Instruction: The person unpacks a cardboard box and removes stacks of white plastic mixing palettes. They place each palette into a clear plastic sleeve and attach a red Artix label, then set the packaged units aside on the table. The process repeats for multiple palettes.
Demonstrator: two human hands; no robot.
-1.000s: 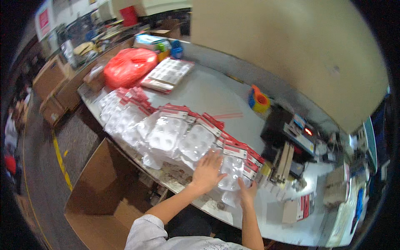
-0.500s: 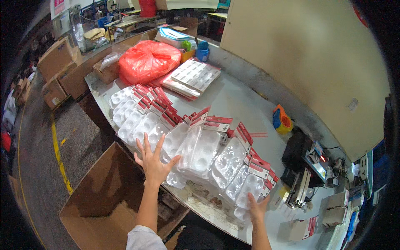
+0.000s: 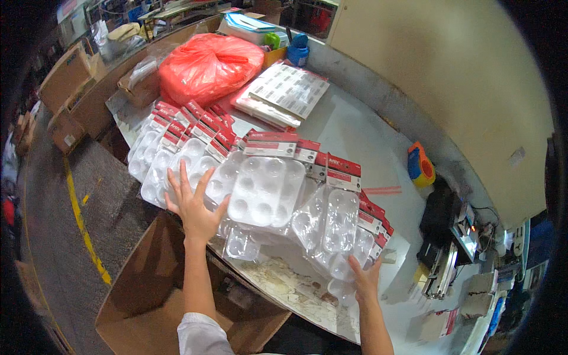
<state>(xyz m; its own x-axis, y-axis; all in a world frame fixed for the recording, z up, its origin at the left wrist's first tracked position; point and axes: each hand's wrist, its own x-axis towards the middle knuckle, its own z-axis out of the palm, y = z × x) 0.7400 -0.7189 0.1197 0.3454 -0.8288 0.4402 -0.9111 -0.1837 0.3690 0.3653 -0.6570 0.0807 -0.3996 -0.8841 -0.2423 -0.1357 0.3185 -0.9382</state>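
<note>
A long overlapping row of white plastic paint palettes (image 3: pixel 258 192), each in a clear bag with a red-and-white header card, lies along the table's near side. My left hand (image 3: pixel 196 210) is spread open over the left part of the row, its fingertips on the bagged palettes. At the row's right end my right hand (image 3: pixel 367 284) rests against the last palettes, thumb apart from the fingers, gripping none that I can see. A narrower palette (image 3: pixel 341 222) lies on top between my hands. One small bagged palette (image 3: pixel 241 244) sticks out toward the near edge.
Below the table edge stands an open cardboard box (image 3: pixel 139 284). Behind the row are a red plastic bag (image 3: pixel 210 68) and a stack of label sheets (image 3: pixel 290 92). To the right sit a tape dispenser (image 3: pixel 420 165) and a black device with a lit display (image 3: pixel 467 228).
The view has shifted a little. The palettes in the middle have turned and now lie flatter, their cards facing up. Both hands stay at the row, open.
</note>
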